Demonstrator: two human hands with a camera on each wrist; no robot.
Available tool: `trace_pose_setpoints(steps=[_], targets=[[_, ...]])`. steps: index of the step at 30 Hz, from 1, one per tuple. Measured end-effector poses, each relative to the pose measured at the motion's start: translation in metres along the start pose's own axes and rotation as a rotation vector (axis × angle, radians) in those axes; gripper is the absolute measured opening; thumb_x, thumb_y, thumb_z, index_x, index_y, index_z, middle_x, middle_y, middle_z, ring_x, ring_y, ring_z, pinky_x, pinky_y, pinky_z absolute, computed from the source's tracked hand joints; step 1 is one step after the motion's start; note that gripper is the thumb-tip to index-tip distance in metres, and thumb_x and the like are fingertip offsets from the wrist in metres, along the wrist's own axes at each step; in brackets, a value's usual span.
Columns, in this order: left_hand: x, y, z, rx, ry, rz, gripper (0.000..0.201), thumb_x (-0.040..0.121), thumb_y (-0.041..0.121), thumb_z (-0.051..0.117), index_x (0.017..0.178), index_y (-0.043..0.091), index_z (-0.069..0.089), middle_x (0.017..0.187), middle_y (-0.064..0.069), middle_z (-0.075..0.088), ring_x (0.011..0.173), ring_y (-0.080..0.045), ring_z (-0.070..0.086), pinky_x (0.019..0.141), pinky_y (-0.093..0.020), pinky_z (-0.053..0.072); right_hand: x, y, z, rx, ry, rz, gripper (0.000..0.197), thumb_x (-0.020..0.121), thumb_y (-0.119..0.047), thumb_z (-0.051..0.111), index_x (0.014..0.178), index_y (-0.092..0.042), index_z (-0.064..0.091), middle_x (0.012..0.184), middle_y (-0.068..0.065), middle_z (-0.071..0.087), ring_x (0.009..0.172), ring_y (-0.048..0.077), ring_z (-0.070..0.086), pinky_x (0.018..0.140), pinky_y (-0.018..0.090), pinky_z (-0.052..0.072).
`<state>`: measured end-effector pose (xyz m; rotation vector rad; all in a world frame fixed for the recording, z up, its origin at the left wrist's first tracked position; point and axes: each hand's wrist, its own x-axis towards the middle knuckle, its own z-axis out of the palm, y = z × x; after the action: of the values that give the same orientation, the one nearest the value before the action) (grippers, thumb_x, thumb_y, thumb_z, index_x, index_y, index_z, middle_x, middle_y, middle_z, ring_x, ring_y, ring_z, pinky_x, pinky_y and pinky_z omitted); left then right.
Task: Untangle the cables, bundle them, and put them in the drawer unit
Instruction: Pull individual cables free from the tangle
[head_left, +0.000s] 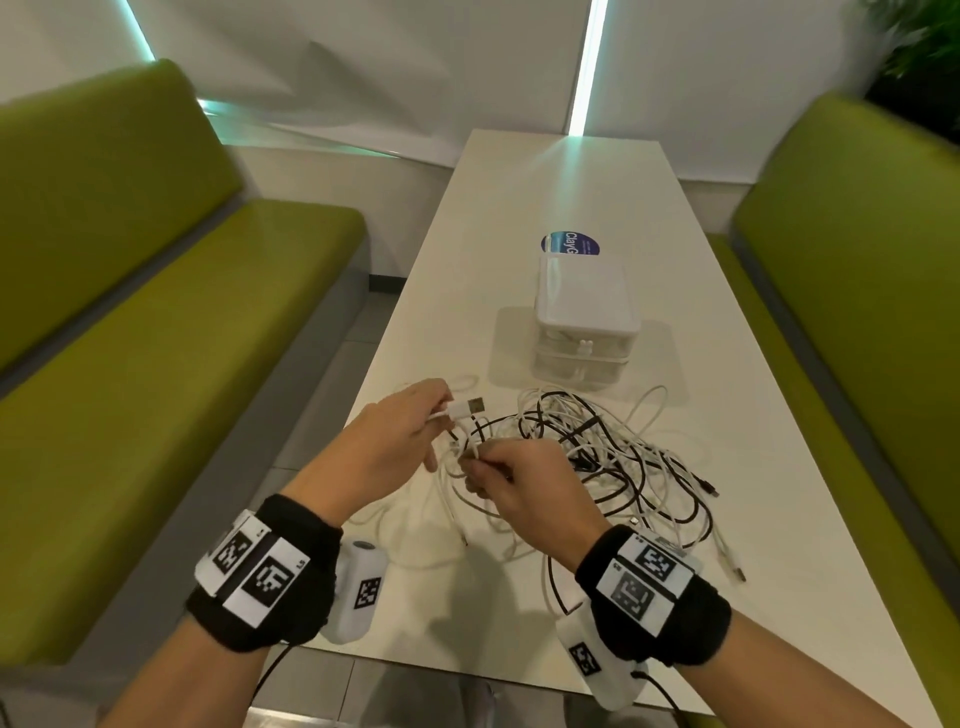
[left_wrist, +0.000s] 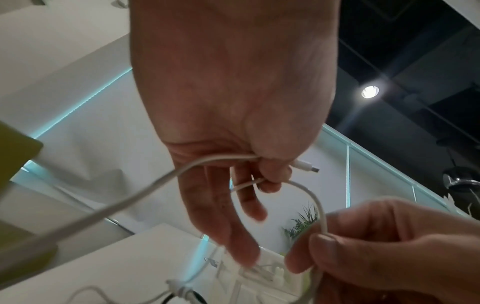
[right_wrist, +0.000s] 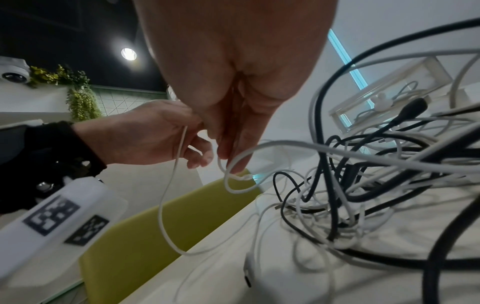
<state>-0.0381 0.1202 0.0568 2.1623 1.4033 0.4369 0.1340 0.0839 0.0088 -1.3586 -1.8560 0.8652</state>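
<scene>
— Seen on either side? Green bench (head_left: 171, 291) at left, a second green bench (head_left: 852, 270) at right, both padded, with tall backrests.

— And between them? Long white table (head_left: 561, 187), running away toward a white wall (head_left: 415, 57).

— Any light? Two cool glowing strips (head_left: 589, 62) set upright in that wall; a round ceiling lamp (left_wrist: 370, 91) overhead against a dark ceiling (left_wrist: 415, 41).

— Underfoot? Grey tiled floor (head_left: 317, 415).

— Greenery? Leafy plant (head_left: 919, 47) in the far right corner; trailing foliage (right_wrist: 80, 98) along a ledge.
</scene>
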Motion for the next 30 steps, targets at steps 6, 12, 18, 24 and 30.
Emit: trace_pose_setpoints(steps=[6,12,18,24,30], targets=[[0.003,-0.025,-0.029,0.304,0.22,-0.058,0.017,0.098,0.012,0.045,0.082,0.017,0.042,0.078,-0.003,0.059,0.068,-0.021,0.052,0.054,-0.028,0.033,-0.006,-0.004,-0.001,-0.107,0.019,-0.05,0.026,0.094,-0.023,0.057,0.118,-0.018,0.067,0.093,-0.004,0.073,0.086,0.008,0.066,0.084,0.026,0.053],[-0.007,-0.054,-0.063,0.626,0.504,-0.299,0.012,0.09,0.003,0.045,0.096,-0.002,0.054,0.082,-0.021,0.054,0.068,-0.03,0.044,0.058,-0.036,0.027,-0.01,-0.003,-0.001,-0.134,0.005,-0.053,0.024,0.094,-0.021,0.056,0.113,-0.017,0.069,0.092,-0.004,0.072,0.084,0.008,0.065,0.083,0.028,0.052],[-0.008,-0.055,-0.048,0.727,0.377,-0.418,0.015,0.092,0.013,0.047,0.099,0.006,0.058,0.084,-0.01,0.043,0.075,-0.026,0.042,0.069,-0.038,0.033,-0.011,-0.004,0.003,-0.137,0.001,-0.067,0.023,0.094,-0.022,0.056,0.111,-0.017,0.069,0.093,-0.006,0.071,0.083,0.007,0.064,0.082,0.028,0.052],[0.0,-0.053,-0.012,0.428,0.293,-0.266,0.024,0.099,0.012,0.039,0.115,0.011,0.056,0.106,-0.007,0.05,0.071,-0.027,0.052,0.062,-0.036,0.035,-0.014,-0.002,-0.003,-0.157,-0.005,-0.076,0.024,0.095,-0.021,0.054,0.113,-0.017,0.069,0.1,-0.005,0.072,0.087,0.008,0.064,0.082,0.024,0.051],[0.008,-0.02,0.0,0.234,0.305,-0.122,0.02,0.103,0.021,0.039,0.105,0.015,0.058,0.057,0.005,0.046,0.047,-0.015,0.04,0.045,-0.029,0.026,-0.016,0.002,-0.016,-0.166,0.02,-0.056,0.024,0.095,-0.021,0.054,0.113,-0.017,0.069,0.099,-0.006,0.072,0.087,0.005,0.064,0.08,0.016,0.049]])
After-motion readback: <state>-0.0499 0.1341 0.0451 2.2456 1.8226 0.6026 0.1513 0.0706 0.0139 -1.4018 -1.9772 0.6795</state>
